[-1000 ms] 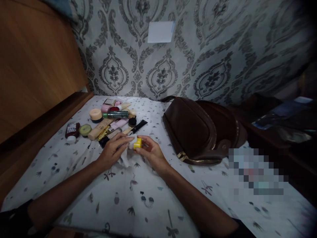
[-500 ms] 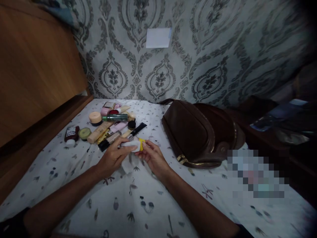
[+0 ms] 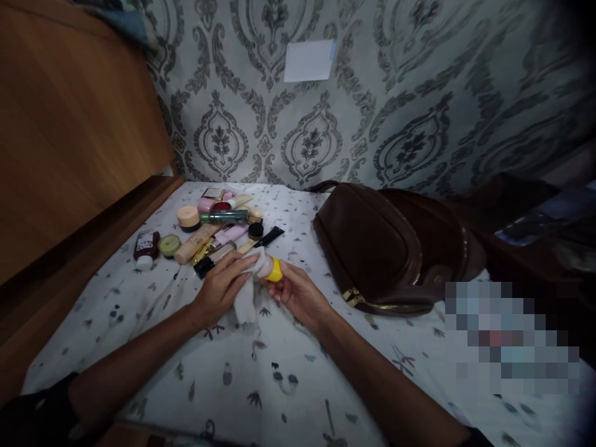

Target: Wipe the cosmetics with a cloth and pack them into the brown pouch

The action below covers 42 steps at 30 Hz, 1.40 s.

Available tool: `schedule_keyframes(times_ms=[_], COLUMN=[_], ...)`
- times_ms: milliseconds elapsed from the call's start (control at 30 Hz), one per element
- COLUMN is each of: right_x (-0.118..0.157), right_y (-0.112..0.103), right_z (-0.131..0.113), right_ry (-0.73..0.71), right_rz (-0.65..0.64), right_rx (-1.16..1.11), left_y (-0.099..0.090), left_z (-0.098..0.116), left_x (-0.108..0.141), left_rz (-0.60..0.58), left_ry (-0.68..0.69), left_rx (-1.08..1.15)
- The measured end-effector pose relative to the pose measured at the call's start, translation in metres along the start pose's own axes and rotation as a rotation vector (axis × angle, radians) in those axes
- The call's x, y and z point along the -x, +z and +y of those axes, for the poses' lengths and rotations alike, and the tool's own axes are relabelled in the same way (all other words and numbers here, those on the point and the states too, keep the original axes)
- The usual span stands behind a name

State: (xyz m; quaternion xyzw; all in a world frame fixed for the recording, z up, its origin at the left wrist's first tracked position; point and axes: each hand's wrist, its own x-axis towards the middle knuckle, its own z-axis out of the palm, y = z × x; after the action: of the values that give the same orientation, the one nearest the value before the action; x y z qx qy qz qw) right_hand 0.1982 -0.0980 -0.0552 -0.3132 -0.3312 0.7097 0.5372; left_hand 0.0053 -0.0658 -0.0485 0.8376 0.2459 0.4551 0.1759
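Observation:
My left hand (image 3: 223, 287) is closed on a white wipe (image 3: 246, 304), which hangs down below the fingers and wraps part of a small container. That container has a yellow cap (image 3: 275, 270), and the fingers of my right hand (image 3: 300, 293) pinch it from the right. Most of its body is hidden by the wipe and my left hand. Just beyond my hands lie a black tube (image 3: 270, 237) and a bottle with a black cap (image 3: 205, 267).
Several cosmetics, among them a green tube (image 3: 226, 216), a peach jar (image 3: 188, 217) and a dark red bottle (image 3: 147, 246), lie on the patterned sheet (image 3: 261, 385). A brown leather bag (image 3: 367, 242) stands to the right. A wooden panel (image 3: 79, 124) borders the left.
The wipe has shifted on the container and now hangs lower, showing more of the yellow cap. The whole view has swung slightly left, so things sit farther right.

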Motion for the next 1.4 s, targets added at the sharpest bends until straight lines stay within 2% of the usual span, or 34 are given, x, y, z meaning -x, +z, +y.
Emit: schedule_keyframes(times_ms=[100,200,433,500,600,867,967,1100,1400], right_x=[0.000,-0.002,-0.003,-0.002,-0.002,-0.002,-0.001,0.000,0.000], right_y=[0.000,-0.003,-0.002,-0.001,0.000,0.001,0.001,0.000,-0.001], right_z=[0.002,0.005,0.006,0.005,0.005,0.005,0.003,-0.001,-0.006], right_ry=[-0.015,-0.042,-0.110,-0.112,-0.088,0.062,0.126,0.208,0.226], right_rz=[-0.003,0.054,0.101,0.101,0.104,-0.005,-0.025,-0.047,-0.060], right_rx=[-0.010,-0.046,-0.030,-0.037,-0.086,-0.227,-0.318,-0.395,-0.340], left_y=[0.001,0.000,-0.004,-0.004,-0.002,-0.004,-0.004,-0.005,-0.010], left_z=[-0.005,-0.007,-0.001,0.000,0.001,-0.006,-0.008,-0.006,0.001], left_x=[0.001,0.002,0.000,0.000,0.001,0.004,0.005,0.004,0.001], left_rz=[0.011,-0.006,-0.035,-0.005,0.025,-0.088,-0.104,-0.111,-0.117], left_ry=[-0.050,-0.084,-0.187,-0.142,-0.005,0.336,0.370,0.360,0.317], left_rx=[0.004,-0.008,-0.004,0.006,-0.027,-0.313,-0.311,-0.189,-0.041])
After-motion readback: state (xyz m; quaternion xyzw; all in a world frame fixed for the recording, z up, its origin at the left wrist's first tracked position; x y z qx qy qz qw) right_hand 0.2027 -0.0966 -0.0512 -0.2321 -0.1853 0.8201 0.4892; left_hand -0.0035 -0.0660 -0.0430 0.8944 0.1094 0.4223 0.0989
